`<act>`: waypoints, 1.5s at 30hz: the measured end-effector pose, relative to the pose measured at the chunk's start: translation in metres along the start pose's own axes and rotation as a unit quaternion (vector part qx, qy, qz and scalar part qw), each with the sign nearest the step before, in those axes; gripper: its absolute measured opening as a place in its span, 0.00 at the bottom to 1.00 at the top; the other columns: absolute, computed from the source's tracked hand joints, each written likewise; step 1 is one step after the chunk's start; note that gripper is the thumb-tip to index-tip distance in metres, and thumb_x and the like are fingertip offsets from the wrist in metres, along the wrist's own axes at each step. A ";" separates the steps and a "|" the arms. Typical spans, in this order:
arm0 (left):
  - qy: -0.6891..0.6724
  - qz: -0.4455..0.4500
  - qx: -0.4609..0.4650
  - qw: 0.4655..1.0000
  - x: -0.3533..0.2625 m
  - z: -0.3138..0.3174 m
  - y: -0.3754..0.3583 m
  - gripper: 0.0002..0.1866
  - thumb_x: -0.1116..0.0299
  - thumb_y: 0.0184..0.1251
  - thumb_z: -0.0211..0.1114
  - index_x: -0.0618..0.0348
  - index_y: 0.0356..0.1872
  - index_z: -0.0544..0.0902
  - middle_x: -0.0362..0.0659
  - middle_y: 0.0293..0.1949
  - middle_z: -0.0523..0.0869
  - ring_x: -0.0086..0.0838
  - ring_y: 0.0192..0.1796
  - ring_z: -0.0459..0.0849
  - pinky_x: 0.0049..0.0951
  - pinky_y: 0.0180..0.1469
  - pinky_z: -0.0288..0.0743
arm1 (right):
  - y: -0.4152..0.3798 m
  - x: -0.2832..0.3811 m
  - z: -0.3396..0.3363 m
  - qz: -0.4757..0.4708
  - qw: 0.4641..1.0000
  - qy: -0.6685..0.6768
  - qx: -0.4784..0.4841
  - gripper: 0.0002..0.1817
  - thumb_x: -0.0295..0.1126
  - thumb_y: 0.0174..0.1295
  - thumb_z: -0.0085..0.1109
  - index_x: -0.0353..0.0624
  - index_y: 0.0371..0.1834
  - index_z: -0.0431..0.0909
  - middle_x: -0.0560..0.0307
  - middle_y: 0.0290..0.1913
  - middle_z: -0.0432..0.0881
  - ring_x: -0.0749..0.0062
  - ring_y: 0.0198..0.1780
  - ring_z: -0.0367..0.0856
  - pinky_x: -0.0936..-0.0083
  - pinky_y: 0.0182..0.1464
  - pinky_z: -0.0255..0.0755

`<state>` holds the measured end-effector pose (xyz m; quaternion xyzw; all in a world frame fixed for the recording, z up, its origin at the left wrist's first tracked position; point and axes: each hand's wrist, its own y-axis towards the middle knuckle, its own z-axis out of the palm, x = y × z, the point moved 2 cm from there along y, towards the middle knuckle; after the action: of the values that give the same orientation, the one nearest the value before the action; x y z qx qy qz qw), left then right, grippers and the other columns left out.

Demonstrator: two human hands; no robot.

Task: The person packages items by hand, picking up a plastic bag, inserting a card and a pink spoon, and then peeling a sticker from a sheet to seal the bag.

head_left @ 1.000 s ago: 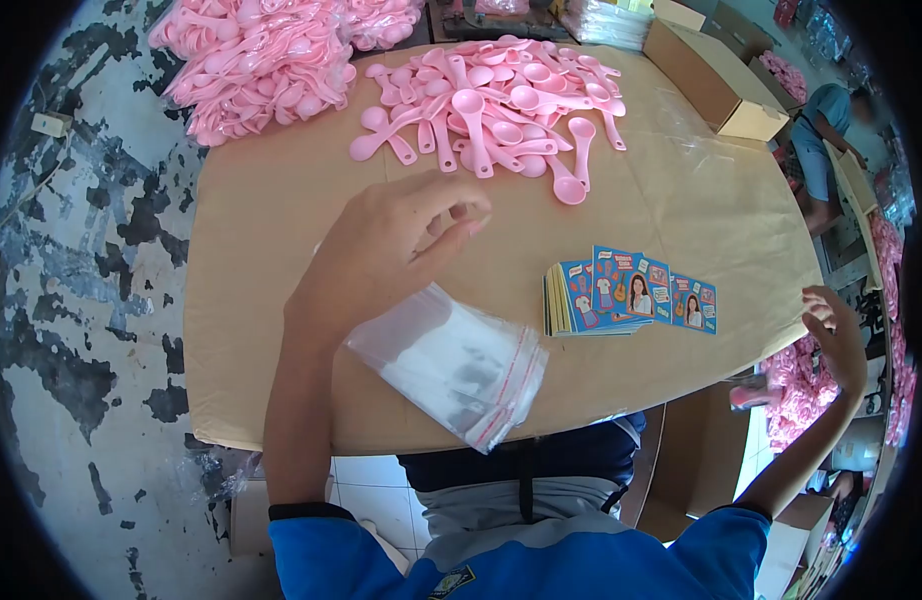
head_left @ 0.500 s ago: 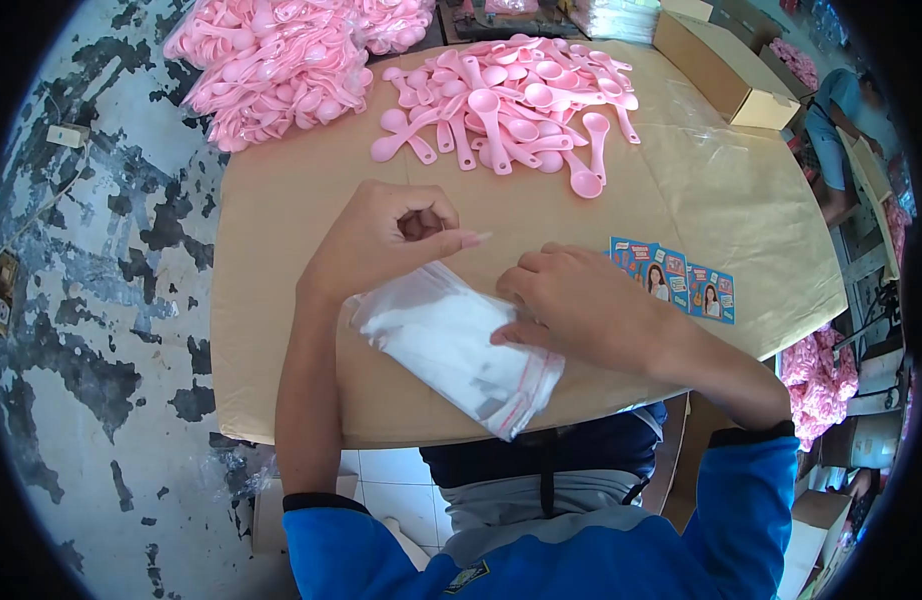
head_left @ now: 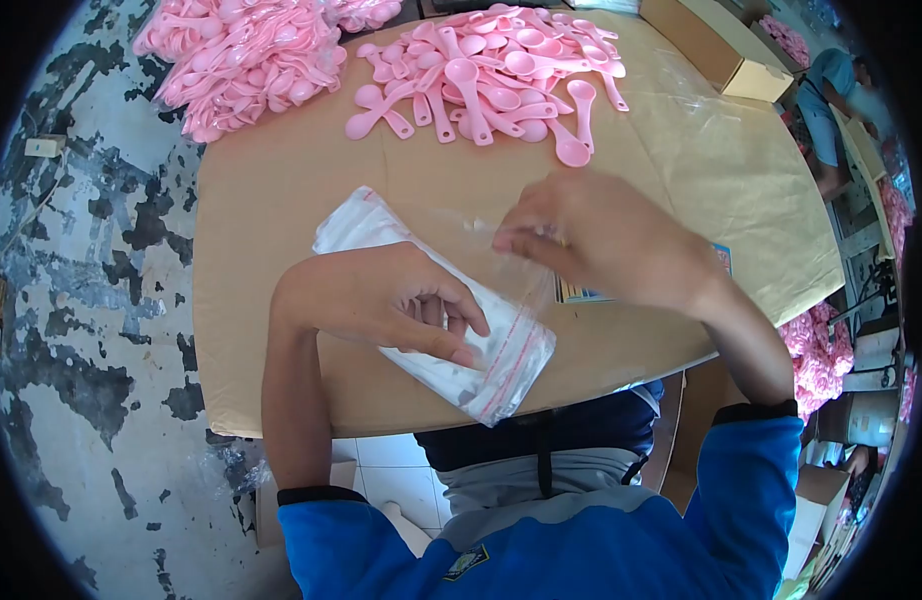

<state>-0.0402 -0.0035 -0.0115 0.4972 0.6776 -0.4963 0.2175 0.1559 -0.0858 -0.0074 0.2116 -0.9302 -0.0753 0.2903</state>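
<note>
A stack of clear plastic bags (head_left: 431, 375) with red-lined adhesive flaps lies slanted near the table's front edge. Over its middle is my left hand (head_left: 391, 305), fingers curved and thumb apart, with nothing visible between them. My right hand (head_left: 591, 235), slightly blurred, pinches a thin transparent plastic bag (head_left: 526, 283) to the right of the stack. Blue printed cards (head_left: 579, 292) lie partly hidden beneath my right hand and forearm. Farther back is a loose heap of pink measuring spoons (head_left: 501, 75).
Clear bags packed with pink spoons (head_left: 256, 65) stand at the back left of the brown-covered table (head_left: 281, 210). A cardboard box (head_left: 716, 50) sits at the back right. Beyond the table's right side, another person (head_left: 831, 110) sits near more pink goods.
My left hand has come down and nearer over the bag stack. My right hand has moved up and right, off the stack, with a single clear bag, and now covers most of the cards.
</note>
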 end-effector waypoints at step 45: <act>-0.375 0.208 -0.483 0.764 0.013 -0.021 0.036 0.16 0.73 0.69 0.62 0.69 0.55 0.76 0.51 0.45 0.85 0.36 0.48 0.86 0.34 0.54 0.81 | -0.484 -0.301 0.208 0.763 0.316 0.285 -0.487 0.23 0.44 0.75 0.44 0.31 0.50 0.75 0.55 0.37 0.77 0.71 0.33 0.70 0.69 0.37 0.68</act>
<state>-0.0095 0.0218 -0.0294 0.2294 0.5722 -0.1931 0.7633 0.4300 -0.3857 -0.4578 -0.7631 -0.3358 -0.1945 0.5169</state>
